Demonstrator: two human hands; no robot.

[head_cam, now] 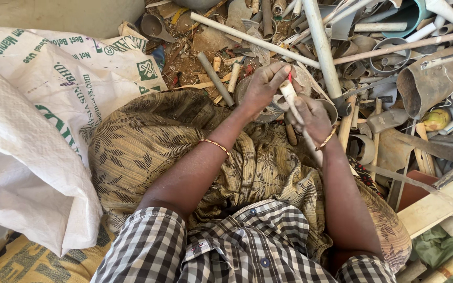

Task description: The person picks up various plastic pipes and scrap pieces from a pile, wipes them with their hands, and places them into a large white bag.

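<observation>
You are sitting on the ground, looking down at your lap, which is draped in an olive patterned cloth point(148, 147). Both of your hands are meeting just past your knees, at the near edge of a scrap heap. Your left hand point(265, 86) is closing its fingers around the top end of a short white plastic pipe point(291, 97), with the thumb and fingertips pinching near a small red mark at its tip. Your right hand point(313, 118) is gripping the same pipe lower down, fist wrapped around it, so the pipe is standing tilted between the two hands. Thin gold bangles are circling both wrists.

Beyond your hands, a pile of scrap pipes point(342, 47) is spreading across the far and right side, mixing long white tubes, grey bends and broken fittings over brown dirt. A grey round fitting point(258, 102) is lying just under your left hand. On the left, a large white woven sack point(32, 126) with green printing is slumping beside your knee.
</observation>
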